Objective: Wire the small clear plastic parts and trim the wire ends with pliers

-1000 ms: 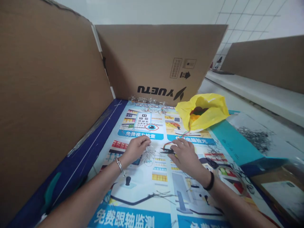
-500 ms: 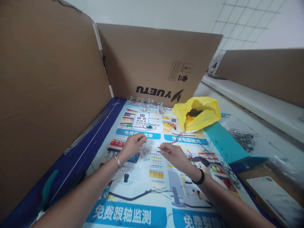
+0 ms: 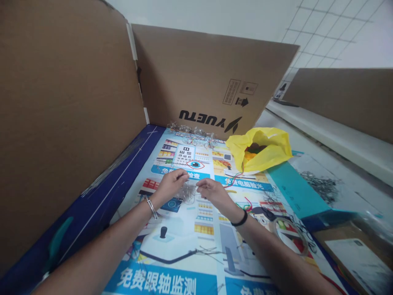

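My left hand (image 3: 172,185), a silver bangle at its wrist, pinches a looped piece of thin silvery wire (image 3: 188,196) that hangs below its fingertips. Close by on the right is my right hand (image 3: 213,192), with a black band at the wrist. Its fingers are bent together toward the wire; whatever lies in them is too fine to make out. Several strands of loose wire (image 3: 205,250) lie on the printed poster sheet (image 3: 184,229) under my forearms. More tangled wire pieces (image 3: 196,133) are heaped at the sheet's far edge.
Cardboard panels (image 3: 208,73) stand at the back and left. An open yellow bag (image 3: 267,157) with coloured contents sits at the far right, red and green strands beside it. Further right are a teal box flap (image 3: 294,184), a wire pile (image 3: 321,186) and a tape roll (image 3: 290,237).
My right hand has shifted slightly left and up; the dark-tipped thin piece at its fingertips no longer shows clearly. My left hand still holds the wire piece. The view has shifted a little.
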Demonstrator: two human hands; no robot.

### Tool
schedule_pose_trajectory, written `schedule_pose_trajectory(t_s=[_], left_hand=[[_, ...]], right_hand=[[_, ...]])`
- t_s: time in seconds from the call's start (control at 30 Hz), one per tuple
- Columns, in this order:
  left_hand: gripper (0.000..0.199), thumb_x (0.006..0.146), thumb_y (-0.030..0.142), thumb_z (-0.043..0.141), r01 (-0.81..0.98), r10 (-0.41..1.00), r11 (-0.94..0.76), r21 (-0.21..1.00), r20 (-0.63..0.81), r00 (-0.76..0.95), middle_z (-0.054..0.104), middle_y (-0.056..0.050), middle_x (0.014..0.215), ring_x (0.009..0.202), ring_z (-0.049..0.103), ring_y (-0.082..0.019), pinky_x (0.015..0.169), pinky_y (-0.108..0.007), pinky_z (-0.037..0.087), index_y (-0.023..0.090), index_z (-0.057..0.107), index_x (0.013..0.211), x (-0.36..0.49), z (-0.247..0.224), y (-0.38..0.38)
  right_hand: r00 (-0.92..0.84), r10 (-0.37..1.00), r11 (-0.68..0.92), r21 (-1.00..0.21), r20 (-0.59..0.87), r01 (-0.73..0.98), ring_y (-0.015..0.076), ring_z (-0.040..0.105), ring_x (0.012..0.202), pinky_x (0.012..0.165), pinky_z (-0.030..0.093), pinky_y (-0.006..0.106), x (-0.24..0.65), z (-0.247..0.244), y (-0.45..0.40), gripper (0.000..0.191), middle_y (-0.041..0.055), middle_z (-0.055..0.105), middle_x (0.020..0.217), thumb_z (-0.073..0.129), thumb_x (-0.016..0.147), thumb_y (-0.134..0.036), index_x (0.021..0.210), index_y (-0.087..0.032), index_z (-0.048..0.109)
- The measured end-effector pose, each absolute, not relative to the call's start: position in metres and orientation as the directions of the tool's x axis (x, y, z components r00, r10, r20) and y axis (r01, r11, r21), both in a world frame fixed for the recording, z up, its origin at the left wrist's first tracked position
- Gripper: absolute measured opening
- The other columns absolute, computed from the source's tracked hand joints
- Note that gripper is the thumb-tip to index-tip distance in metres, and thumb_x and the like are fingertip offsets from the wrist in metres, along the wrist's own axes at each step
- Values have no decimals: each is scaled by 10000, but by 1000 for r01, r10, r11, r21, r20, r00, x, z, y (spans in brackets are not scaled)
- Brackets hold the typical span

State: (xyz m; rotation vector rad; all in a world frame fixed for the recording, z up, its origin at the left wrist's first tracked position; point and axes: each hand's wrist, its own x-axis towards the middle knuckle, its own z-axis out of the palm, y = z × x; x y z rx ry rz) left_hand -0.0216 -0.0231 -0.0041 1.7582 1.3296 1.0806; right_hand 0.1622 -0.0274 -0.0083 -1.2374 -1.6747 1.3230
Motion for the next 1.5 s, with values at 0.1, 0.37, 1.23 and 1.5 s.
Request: schedule_pose_trajectory(t_s=[0.1, 0.37, 1.23, 1.5], left_hand=[[207, 799, 299, 435, 415, 964, -266, 870, 230, 136, 523, 30, 632, 633, 494, -116, 613, -225, 367, 168, 572, 717, -21, -5, -22], [210, 783, 327, 465, 410, 974, -218, 886, 170, 150, 503, 30, 616, 613, 469, -115, 581, -224, 354, 160, 545, 683, -20, -5, -23], [238, 778, 292, 423, 576, 940, -337, 745, 230, 254, 483, 15, 623, 668, 448, -133, 611, -237, 339, 170, 445, 574, -32, 21, -24], [288, 780, 318, 433, 490, 959, -248, 835, 140, 247, 341, 43, 551, 555, 345, -94, 506, -208, 268, 165, 381, 541, -34, 13, -21]], right_hand=[[-310, 949, 3, -977, -65, 214, 86, 486, 555, 525, 399, 226, 164, -9, -29, 195, -14, 554, 697, 579, 695, -285, 856, -176, 568], [-294, 955, 4, -983, -50, 182, 75, 446, 510, 461, 350, 203, 165, -10, -32, 159, -40, 501, 606, 570, 702, -291, 816, -180, 572], [-313, 948, 60, -934, -57, 353, 68, 393, 448, 391, 305, 176, 155, -3, -17, 128, -48, 467, 555, 541, 705, -299, 762, -188, 566], [-348, 935, 37, -960, -65, 278, 63, 382, 429, 398, 310, 180, 158, -12, -20, 138, -63, 432, 516, 535, 727, -303, 788, -182, 563]])
